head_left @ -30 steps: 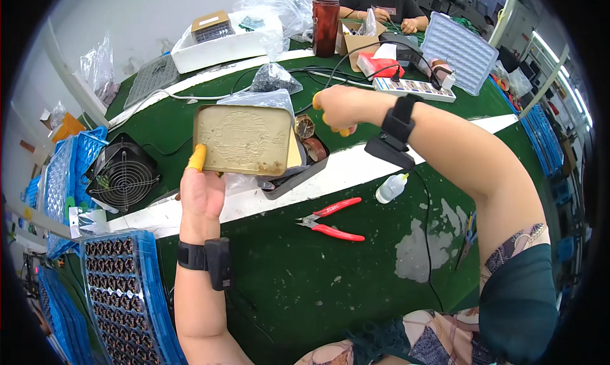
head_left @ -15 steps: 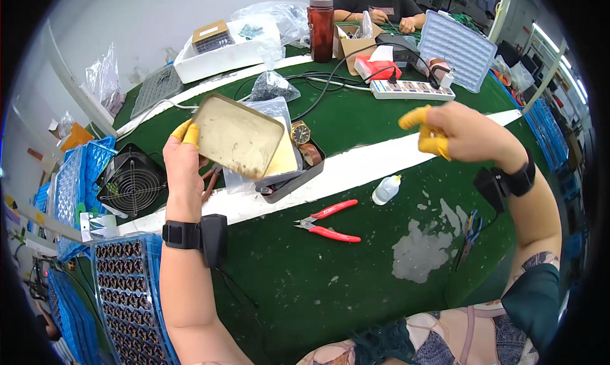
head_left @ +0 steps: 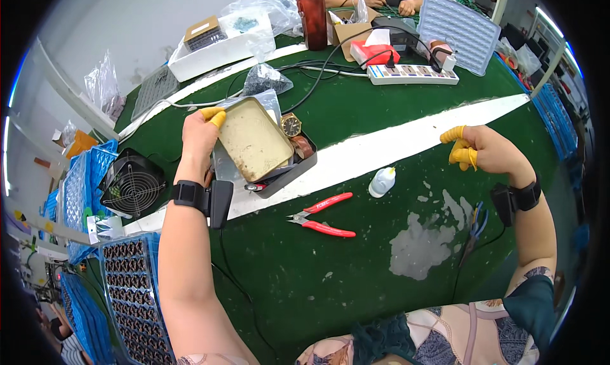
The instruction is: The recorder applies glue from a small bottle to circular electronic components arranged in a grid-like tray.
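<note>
My left hand (head_left: 199, 139), with yellow finger cots, grips a shallow, worn metal lid (head_left: 257, 139) by its upper left corner. The lid is tilted over a dark box (head_left: 291, 179) and hides much of its contents. At the box's right side show a gold-rimmed wristwatch (head_left: 291, 125) and something brown. My right hand (head_left: 492, 150) hovers at the right with fingers bent but apart, yellow cots on them and nothing visible between. Below and left of it stands a small white bottle (head_left: 382, 183). Red-handled cutters (head_left: 328, 228) lie open on the green table.
Blue-handled pliers (head_left: 473, 230) lie at the right. A black fan (head_left: 135, 186) and a tray of small parts (head_left: 130, 289) are on the left. Farther back are a power strip (head_left: 413, 76), a red bottle (head_left: 312, 22), cables and a person's hands (head_left: 406, 8).
The lid has come down and is turned, now lying closer over the box. My right hand has moved a little right and lower.
</note>
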Available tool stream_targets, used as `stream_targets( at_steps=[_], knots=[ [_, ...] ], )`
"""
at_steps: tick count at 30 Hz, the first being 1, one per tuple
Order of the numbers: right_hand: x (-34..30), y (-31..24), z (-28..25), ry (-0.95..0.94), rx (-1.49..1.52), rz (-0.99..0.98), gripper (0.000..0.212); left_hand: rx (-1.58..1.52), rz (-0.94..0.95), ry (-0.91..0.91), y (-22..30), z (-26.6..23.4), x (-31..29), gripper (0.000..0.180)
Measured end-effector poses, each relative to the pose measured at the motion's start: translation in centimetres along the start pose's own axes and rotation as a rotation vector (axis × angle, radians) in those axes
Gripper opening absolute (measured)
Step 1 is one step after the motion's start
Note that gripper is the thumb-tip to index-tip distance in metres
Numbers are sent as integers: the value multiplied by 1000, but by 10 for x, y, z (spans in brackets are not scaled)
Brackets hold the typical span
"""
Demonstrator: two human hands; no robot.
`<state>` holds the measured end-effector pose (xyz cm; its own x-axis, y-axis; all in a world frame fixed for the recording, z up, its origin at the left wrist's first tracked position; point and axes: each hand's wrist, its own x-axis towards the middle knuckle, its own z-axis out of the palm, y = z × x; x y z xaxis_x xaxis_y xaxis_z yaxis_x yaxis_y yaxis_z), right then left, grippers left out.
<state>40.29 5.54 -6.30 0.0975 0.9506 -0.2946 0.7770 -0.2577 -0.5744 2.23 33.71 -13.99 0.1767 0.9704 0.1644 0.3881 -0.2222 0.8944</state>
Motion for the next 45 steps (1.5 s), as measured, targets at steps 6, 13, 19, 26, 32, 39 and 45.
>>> stream_targets(
  at_steps=[6, 13, 19, 26, 32, 39, 45],
  knots=[
    [-6, 5, 9, -4, 132, 40, 33, 399, 122, 151, -9, 0, -4, 30],
    [-31, 18, 38, 42, 60, -90, 29, 223, 279, 122, 22, -13, -63, 21],
    [-35, 10, 61, -32, 78, -142, 29, 454, 318, -6, 25, -6, -87, 30],
    [-36, 22, 63, -33, 210, -73, 30, 123, -204, 47, -14, -21, -61, 63],
    [-37, 43, 72, 8, 218, -44, 27, 76, -208, 58, -5, 13, -66, 84],
    [-25, 49, 81, 9, 269, -11, 27, 372, -152, 0, 25, 30, -70, 91],
    [-23, 41, 80, -20, 212, -28, 28, 267, -64, -197, -2, 8, -62, 95]
  ],
)
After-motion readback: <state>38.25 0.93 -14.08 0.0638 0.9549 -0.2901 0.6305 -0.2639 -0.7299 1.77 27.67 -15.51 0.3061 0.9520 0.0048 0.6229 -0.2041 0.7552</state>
